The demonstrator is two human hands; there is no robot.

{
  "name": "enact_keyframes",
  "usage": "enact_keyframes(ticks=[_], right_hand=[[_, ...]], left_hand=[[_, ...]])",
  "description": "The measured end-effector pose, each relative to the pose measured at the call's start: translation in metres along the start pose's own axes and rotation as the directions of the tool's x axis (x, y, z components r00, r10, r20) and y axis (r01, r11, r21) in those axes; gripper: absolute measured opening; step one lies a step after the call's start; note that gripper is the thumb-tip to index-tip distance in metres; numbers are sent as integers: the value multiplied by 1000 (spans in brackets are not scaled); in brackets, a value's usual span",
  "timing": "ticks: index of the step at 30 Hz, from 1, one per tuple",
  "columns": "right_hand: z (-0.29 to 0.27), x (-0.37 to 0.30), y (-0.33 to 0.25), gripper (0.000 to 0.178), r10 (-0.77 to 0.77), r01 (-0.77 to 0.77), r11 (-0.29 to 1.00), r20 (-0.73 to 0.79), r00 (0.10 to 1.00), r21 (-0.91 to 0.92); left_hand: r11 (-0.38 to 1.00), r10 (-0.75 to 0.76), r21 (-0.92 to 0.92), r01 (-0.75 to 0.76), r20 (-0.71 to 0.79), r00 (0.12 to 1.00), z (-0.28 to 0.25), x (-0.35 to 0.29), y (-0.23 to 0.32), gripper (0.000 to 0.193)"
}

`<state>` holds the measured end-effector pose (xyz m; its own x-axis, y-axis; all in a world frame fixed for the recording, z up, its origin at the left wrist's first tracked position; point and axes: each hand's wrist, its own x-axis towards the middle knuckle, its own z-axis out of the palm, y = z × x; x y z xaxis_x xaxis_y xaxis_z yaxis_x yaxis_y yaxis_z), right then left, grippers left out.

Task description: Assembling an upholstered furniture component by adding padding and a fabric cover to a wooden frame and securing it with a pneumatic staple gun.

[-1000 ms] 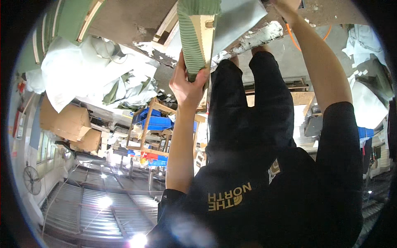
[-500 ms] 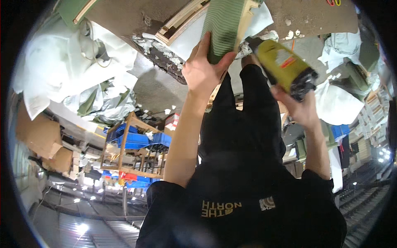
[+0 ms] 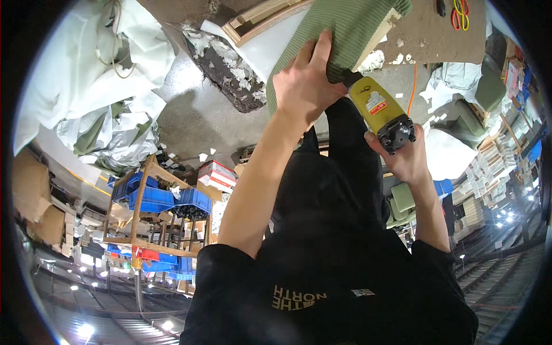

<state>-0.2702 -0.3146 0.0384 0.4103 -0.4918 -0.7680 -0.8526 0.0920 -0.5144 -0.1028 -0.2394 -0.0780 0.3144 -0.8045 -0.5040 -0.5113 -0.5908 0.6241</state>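
Observation:
A frame covered in green ribbed fabric (image 3: 339, 34) lies tilted at the top middle, with bare wood showing along its right edge. My left hand (image 3: 305, 86) grips its near end, fingers over the fabric and the thumb by the edge. In my right hand (image 3: 407, 160) is a yellow staple gun with black ends (image 3: 379, 106). Its narrow black nose reaches the fabric's near corner beside my left thumb; whether it touches cannot be made out. My right fingers are partly hidden behind the tool.
Red- and yellow-handled scissors (image 3: 460, 14) lie on the brown work surface (image 3: 425, 34) at upper right. A wooden frame (image 3: 259, 23) rests left of the fabric piece. An orange hose (image 3: 413, 86) hangs nearby. White wrapping (image 3: 75, 63) and a rack with blue bins (image 3: 152, 198) stand left.
The staple gun has come left and down, its nose now at the fabric corner. The green piece has turned and shifted, and my left hand has moved right on it.

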Motion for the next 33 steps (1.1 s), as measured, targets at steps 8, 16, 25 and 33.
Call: enact_keyframes(ticks=[8, 16, 25, 33], right_hand=[[24, -22, 43, 20, 341, -214, 849, -191, 921, 483], [97, 10, 91, 28, 132, 72, 623, -195, 972, 779], [159, 1, 66, 36, 299, 111, 672, -405, 864, 732], [140, -11, 39, 32, 267, -70, 876, -360, 894, 477]], left_hand=[[979, 141, 149, -138, -14, 990, -1, -55, -17, 98], [994, -21, 103, 24, -28, 999, 42, -83, 2, 93], [896, 178, -431, -110, 121, 976, 59, -105, -51, 89], [911, -1, -409, 57, 137, 991, 75, -110, -69, 72]])
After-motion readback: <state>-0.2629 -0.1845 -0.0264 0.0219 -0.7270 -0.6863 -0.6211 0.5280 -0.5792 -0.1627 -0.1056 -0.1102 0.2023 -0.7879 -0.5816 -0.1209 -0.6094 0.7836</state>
